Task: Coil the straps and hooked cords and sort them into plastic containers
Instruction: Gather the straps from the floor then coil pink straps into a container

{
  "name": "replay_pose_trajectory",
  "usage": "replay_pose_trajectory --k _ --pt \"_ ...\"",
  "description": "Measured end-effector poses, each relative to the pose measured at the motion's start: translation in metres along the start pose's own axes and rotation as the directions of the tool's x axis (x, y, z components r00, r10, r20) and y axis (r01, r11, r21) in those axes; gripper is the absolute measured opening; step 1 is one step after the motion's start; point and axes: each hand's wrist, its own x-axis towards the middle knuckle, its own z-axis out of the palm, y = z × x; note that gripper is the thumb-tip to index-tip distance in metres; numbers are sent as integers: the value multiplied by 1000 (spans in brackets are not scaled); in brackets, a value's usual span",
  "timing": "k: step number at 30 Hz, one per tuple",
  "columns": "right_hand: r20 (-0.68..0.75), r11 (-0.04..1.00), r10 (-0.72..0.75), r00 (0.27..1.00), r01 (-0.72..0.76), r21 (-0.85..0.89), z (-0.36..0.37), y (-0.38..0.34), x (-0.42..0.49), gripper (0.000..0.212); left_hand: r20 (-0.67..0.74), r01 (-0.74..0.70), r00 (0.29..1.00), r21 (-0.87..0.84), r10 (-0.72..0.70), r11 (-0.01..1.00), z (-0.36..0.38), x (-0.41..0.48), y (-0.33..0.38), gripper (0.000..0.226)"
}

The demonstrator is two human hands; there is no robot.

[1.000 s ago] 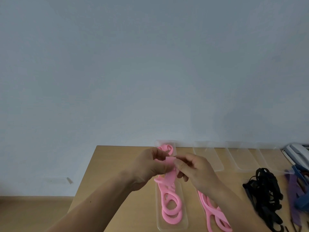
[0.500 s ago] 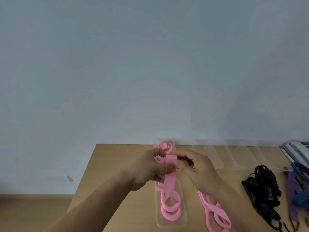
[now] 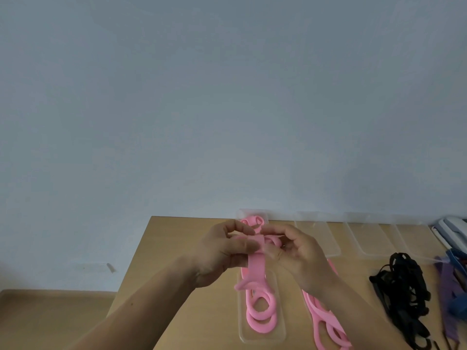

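Observation:
Both hands hold one pink strap point(image 3: 256, 267) above a long clear plastic container point(image 3: 280, 334) on the wooden table point(image 3: 177, 248). My left hand point(image 3: 222, 256) pinches the strap's upper end between thumb and fingers. My right hand point(image 3: 295, 256) grips the part just to the right, where the strap bends into a small loop. The strap's free length hangs down over the container, which has coiled pink straps point(image 3: 261, 314) in it. More pink straps point(image 3: 326, 322) lie loose on the table to the right.
Several clear containers point(image 3: 364, 238) stand in a row at the table's back edge. A black tangle of cords point(image 3: 401, 294) lies at the right, with purple and blue straps point(image 3: 452, 291) beyond it. A white device point(image 3: 452, 228) sits at the far right.
The strap's top has been folded further over between my hands, forming a small loop. The hanging length has shifted slightly, and the view has moved a little.

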Motion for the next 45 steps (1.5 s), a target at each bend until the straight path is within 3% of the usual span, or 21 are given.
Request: replay_pose_trajectory --k 4,8,13,19,24,30,33,36,39,43,45 --pt "36 994 82 996 -79 -71 0 -2 3 27 -11 -59 998 111 61 992 2 0 0 45" --pt "24 993 70 997 -67 -93 -2 2 3 7 12 -40 999 166 38 985 1 0 -2 64" --pt "-12 995 50 999 -51 -82 -1 5 3 8 152 -19 988 238 -18 971 1 0 0 21" --pt "41 990 63 997 -57 -130 -4 8 2 9 126 44 989 267 -80 963 -1 -1 -2 15" --pt "-30 995 -2 1000 -1 -104 0 4 7 15 109 24 992 301 -59 953 -2 -3 2 14" --pt "-76 956 -168 983 144 -255 8 -4 11 30 79 6 997 230 -25 973 -5 -2 7 16" --pt "-62 892 -303 951 260 -370 10 -5 10 27 108 29 993 147 -45 989 -3 -3 9 20" --pt "-47 862 -341 939 293 -413 9 -4 9 25 108 39 993 93 -49 995 -1 -3 9 20" --pt "-53 905 -286 957 252 -343 8 -1 7 29 90 34 995 56 -39 998 -1 -3 10 16" --pt "-12 994 -108 994 108 -13 4 -1 4 26 37 43 998 44 -44 998 -3 -1 9 40" --pt "-14 997 -17 1000 18 74 1 -4 6 30 24 21 999 32 -22 999 -3 0 8 40"
